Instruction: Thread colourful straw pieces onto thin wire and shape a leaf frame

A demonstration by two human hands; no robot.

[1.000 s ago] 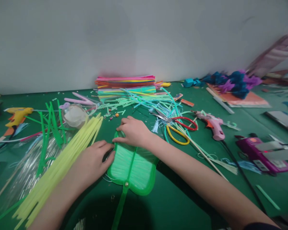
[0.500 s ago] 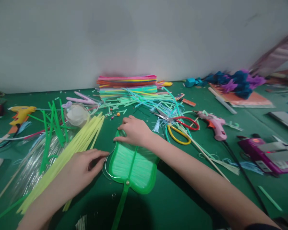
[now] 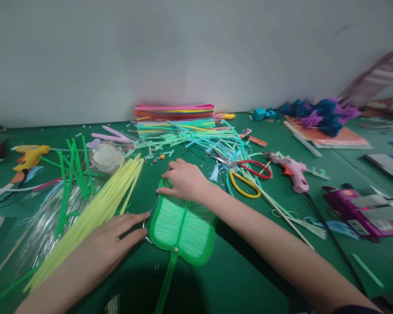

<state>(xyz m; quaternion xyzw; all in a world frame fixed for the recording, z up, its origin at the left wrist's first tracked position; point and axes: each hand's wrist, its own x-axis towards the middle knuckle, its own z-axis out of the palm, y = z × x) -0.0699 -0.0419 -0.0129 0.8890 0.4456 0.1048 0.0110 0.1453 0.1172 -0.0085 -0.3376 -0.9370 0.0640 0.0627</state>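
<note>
A green leaf-shaped fan (image 3: 196,235) with a long green handle and a small pearl bead (image 3: 176,250) lies on the table. My right hand (image 3: 186,179) grips its upper left edge, thumb and fingers closed on it. At the fan's left edge is my left hand (image 3: 121,235), thumb and index finger extended and apart, their tips touching or very near a thin curved wire (image 3: 147,238). The wire runs along the fan's left side, partly behind the fingers.
Yellow pipe cleaners (image 3: 94,218) and green ones (image 3: 72,170) lie left. Scissors (image 3: 245,168), coloured stems (image 3: 175,112) and a pink glue gun (image 3: 293,170) sit beyond and right. A yellow glue gun (image 3: 29,156) lies far left; a purple device (image 3: 356,211) stands right.
My left hand has shifted slightly down, its thumb and index finger now farther apart. The wire sits closer to the fan's edge. My right hand still holds the fan.
</note>
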